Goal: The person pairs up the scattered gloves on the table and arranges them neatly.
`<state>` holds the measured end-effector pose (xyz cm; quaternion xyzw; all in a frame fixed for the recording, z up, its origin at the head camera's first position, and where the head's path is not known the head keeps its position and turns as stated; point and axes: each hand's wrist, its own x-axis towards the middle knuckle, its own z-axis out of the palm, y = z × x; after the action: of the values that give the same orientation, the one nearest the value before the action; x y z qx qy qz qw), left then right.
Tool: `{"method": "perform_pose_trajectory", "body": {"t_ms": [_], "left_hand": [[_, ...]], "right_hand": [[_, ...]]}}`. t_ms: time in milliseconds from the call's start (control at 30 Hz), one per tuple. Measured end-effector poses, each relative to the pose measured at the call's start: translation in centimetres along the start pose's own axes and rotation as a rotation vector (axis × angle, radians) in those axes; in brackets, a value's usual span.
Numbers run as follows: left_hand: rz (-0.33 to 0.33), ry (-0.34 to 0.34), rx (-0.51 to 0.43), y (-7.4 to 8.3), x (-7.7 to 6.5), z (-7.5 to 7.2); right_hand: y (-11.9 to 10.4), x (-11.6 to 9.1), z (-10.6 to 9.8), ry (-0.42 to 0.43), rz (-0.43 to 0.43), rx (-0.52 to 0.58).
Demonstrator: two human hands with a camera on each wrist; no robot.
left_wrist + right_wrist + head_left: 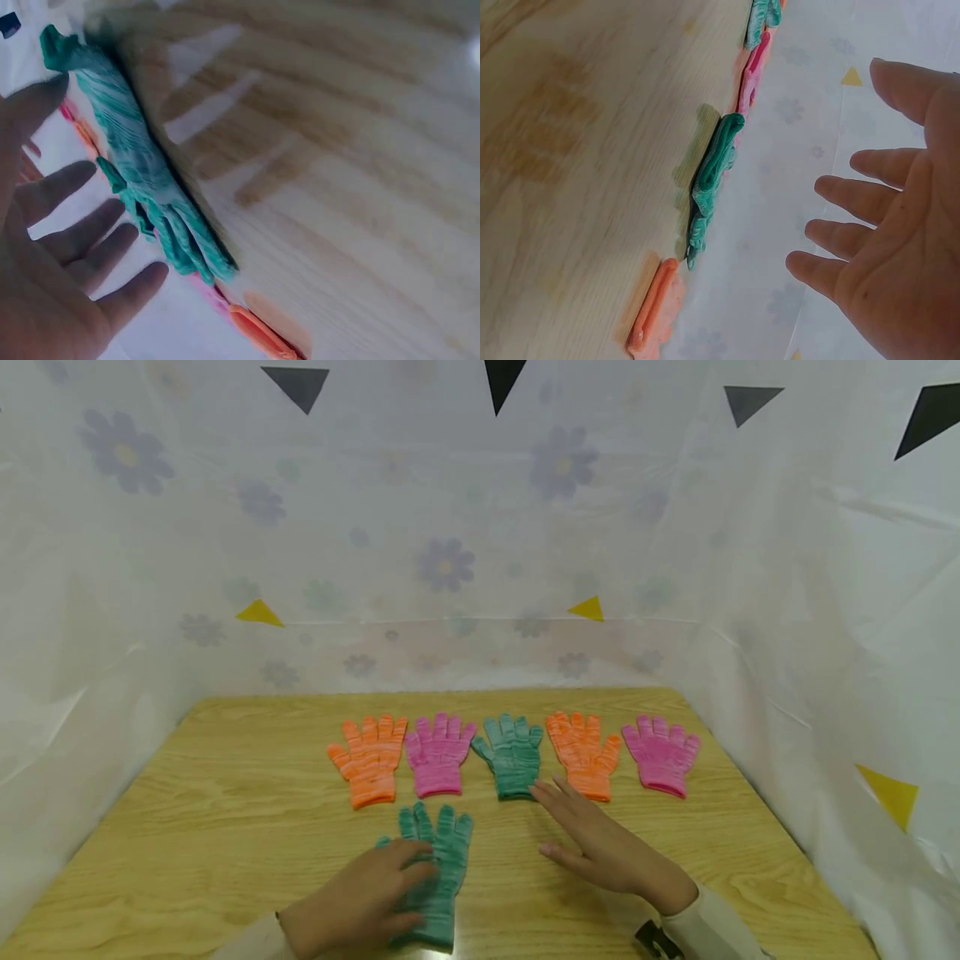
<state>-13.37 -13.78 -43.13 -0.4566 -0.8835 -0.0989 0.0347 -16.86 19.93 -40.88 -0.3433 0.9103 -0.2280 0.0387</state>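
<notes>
Nearest me on the table lies a green knit glove (448,868), its fingers pointing away. Over its thumb side hovers my left hand (367,893), fingers spread and loosely bent. In the left wrist view a gap shows between that hand (67,262) and the green glove (139,150). My right hand (600,847) is held flat with straight fingers above the table. In the head view its fingertips overlap the cuff corner of another green glove (516,760) in the row behind. The right wrist view shows this hand (900,217) empty.
Also in the row are an orange glove (371,760) and a pink glove (440,756) on the left, with an orange glove (585,752) and a pink glove (662,756) on the right. White flowered sheeting (450,502) hangs around the wooden table (247,793).
</notes>
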Motion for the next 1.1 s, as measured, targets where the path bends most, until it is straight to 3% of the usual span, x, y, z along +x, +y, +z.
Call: {"method": "perform_pose_trajectory", "body": {"t_ms": [67, 233, 367, 700, 1100], "left_hand": [[-0.037, -0.034, -0.008, -0.4, 0.1, 0.1], [-0.138, -0.195, -0.087, -0.9, 0.0, 0.7], [-0.181, -0.254, -0.138, -1.2, 0.1, 1.1], [-0.191, -0.278, -0.131, -2.6, 0.9, 1.5], [-0.223, -0.322, -0.104, -2.5, 1.6, 1.0]], "right_hand": [[0.0, -0.1, 0.0, 0.0, 0.001, -0.002], [0.1, -0.1, 0.1, 0.0, -0.009, -0.004], [0.2, -0.1, 0.1, 0.001, -0.016, -0.005], [0.3, 0.1, 0.3, -0.002, -0.009, -0.011], [0.1, -0.2, 0.2, 0.001, 0.001, -0.001]]}}
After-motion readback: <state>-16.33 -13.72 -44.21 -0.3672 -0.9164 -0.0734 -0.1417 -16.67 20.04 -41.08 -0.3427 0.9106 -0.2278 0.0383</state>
